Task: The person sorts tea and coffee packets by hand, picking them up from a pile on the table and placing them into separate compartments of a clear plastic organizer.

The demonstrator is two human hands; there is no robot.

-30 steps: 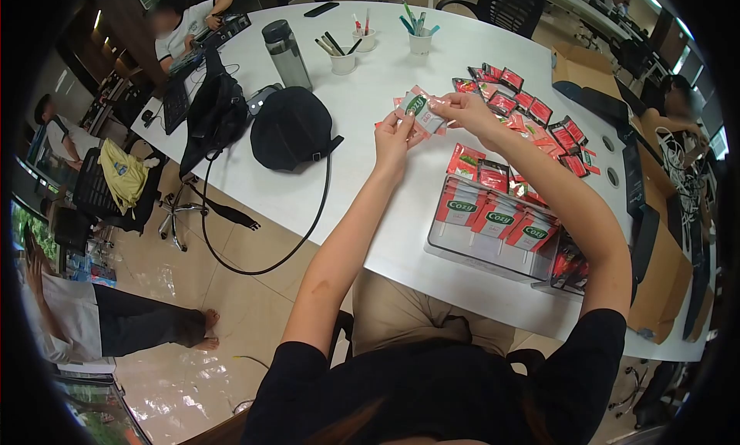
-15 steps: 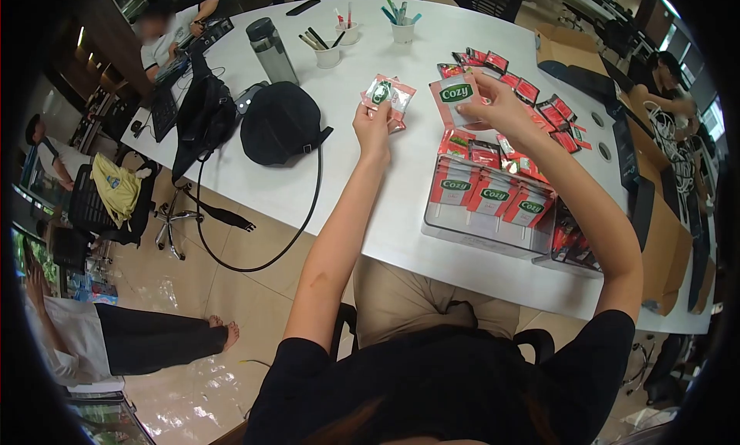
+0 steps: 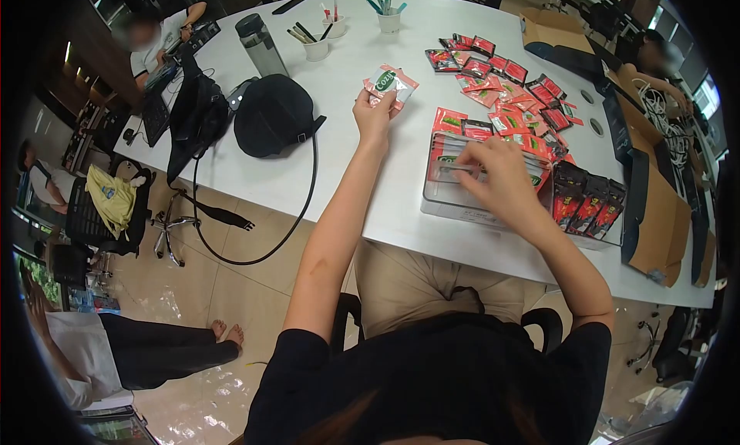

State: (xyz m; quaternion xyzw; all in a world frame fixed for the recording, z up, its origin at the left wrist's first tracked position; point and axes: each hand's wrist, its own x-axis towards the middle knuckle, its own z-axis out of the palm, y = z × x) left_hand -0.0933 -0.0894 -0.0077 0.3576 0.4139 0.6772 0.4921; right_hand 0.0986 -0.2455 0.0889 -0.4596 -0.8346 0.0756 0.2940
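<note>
My left hand is raised over the table, closed on a few pink-and-white Cozy sachets with the green label facing up. Over the front left of a clear plastic box, my right hand pinches a sachet edge-on between thumb and fingers; much of it is hidden by the hand. Similar Cozy sachets stand inside that box. Dark red-and-black sachets fill the compartment to its right. Behind the box, many loose red and pink sachets are scattered in a pile.
A black cap, a bottle and a black bag lie to the left. Cups of pens stand farther back. An opened cardboard box lines the right edge. Other people sit or stand nearby.
My right hand has come down and toward me with its sachet, from above the loose pile to the clear box. My left hand stays nearly in place, still holding its sachets.
</note>
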